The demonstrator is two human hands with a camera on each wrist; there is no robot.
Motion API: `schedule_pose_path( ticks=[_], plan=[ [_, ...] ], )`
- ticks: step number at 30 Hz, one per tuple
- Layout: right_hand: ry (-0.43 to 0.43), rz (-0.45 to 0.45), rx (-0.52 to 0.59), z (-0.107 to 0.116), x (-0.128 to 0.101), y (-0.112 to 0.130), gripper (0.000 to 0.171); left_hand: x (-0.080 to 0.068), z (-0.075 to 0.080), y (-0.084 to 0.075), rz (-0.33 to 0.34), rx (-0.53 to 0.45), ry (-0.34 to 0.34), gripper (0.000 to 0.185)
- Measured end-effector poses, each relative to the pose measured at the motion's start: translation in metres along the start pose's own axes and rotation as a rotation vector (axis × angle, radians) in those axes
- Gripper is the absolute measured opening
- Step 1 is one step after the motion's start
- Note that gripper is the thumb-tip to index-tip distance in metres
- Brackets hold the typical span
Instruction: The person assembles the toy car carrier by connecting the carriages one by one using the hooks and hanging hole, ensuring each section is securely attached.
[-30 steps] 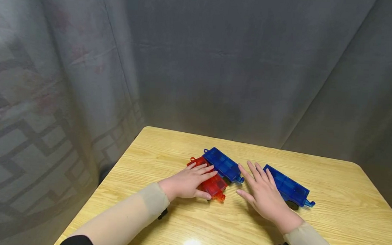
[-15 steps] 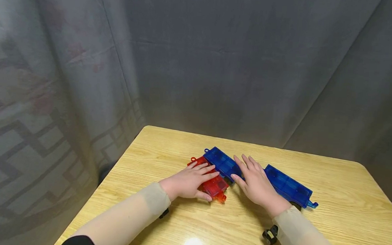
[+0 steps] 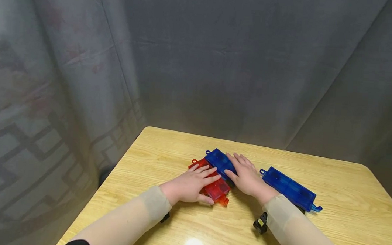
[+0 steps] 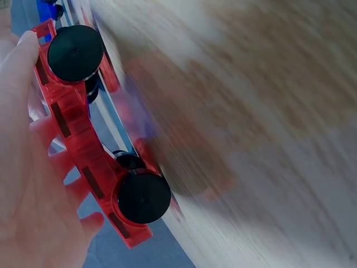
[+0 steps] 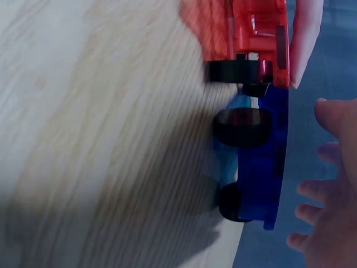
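Two hands lie flat, fingers straight: left hand [image 3: 189, 185] rests on the red car [image 3: 216, 188], right hand [image 3: 244, 175] on the blue car [image 3: 218, 160] touching it. Both cars' long axes run diagonally. A second blue car [image 3: 290, 189] sits right of the right wrist.

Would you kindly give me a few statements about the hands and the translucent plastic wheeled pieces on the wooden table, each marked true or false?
1. The left hand rests on the red translucent wheeled piece. True.
2. The right hand lies on the far-right blue translucent wheeled piece. False: it lies on the middle blue translucent wheeled piece, beside the red one.
3. All three pieces are red. False: one is red, two are blue.
4. The red piece has black wheels. True.
5. The pieces sit on a light wooden table. True.
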State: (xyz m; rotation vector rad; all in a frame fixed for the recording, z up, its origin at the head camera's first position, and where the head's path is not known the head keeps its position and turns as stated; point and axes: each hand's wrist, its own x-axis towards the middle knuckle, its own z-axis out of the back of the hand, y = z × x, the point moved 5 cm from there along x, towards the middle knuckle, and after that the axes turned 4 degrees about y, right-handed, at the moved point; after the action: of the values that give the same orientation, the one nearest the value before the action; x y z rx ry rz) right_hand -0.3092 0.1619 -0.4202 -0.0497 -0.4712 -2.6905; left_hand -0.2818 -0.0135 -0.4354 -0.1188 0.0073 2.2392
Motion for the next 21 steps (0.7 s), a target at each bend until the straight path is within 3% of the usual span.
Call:
schedule_pose_path(
  ticks=[15, 21],
  plan=[
    [0.065, 0.024, 0.061, -0.007, 0.011, 0.009, 0.071, -0.002, 0.0, -0.004, -0.011, 0.014, -0.037, 0.087],
    [0.093, -0.016, 0.07, -0.004, 0.014, 0.01, 0.078, -0.003, 0.002, -0.006, -0.008, 0.02, -0.04, 0.087]
  ],
)
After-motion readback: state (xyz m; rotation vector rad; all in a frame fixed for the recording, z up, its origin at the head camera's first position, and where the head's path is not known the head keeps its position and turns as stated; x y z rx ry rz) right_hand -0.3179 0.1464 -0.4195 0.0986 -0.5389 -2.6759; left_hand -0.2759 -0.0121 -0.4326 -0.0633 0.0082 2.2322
